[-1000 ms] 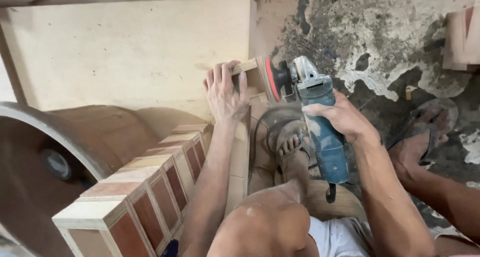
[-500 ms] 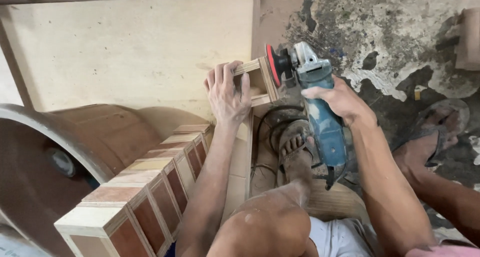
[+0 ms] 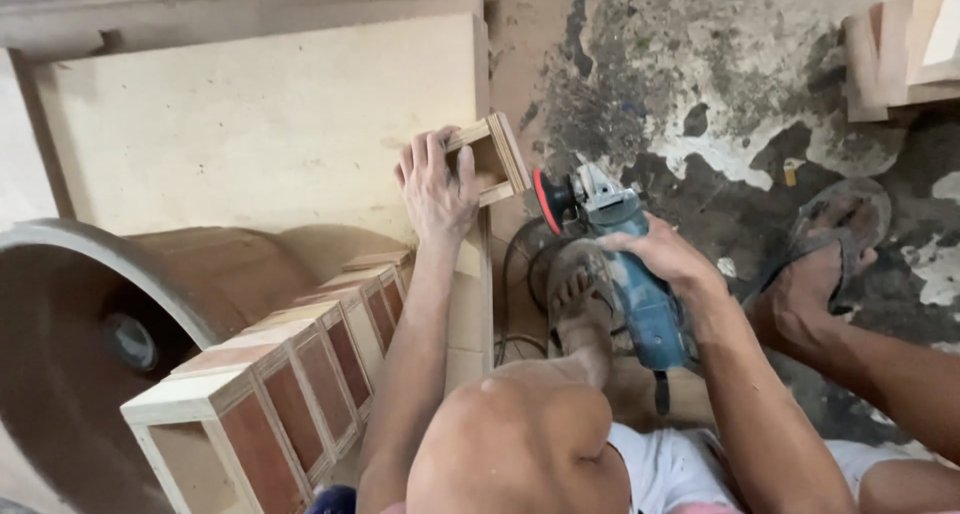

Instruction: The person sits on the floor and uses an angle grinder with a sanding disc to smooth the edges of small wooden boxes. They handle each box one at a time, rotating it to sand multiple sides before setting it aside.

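Note:
My left hand (image 3: 436, 189) grips a small open wooden box frame (image 3: 492, 159) by its left side, holding it tilted at the right edge of a pale plywood board (image 3: 250, 124). My right hand (image 3: 655, 259) is wrapped around the blue body of an angle grinder (image 3: 625, 259). Its red sanding disc (image 3: 548, 202) hangs just below and to the right of the frame, a small gap between them.
A row of several finished wooden boxes (image 3: 280, 374) runs along the lower left beside a large round brown drum (image 3: 90, 314). My knee (image 3: 515, 444) and bare foot (image 3: 575, 294) sit below. A sandalled foot (image 3: 820, 264) rests on the stained concrete floor (image 3: 720, 94); wood offcuts (image 3: 900, 44) lie top right.
The grinder has dropped down and away from the frame's right side. My left hand has turned the frame so its opening shows more.

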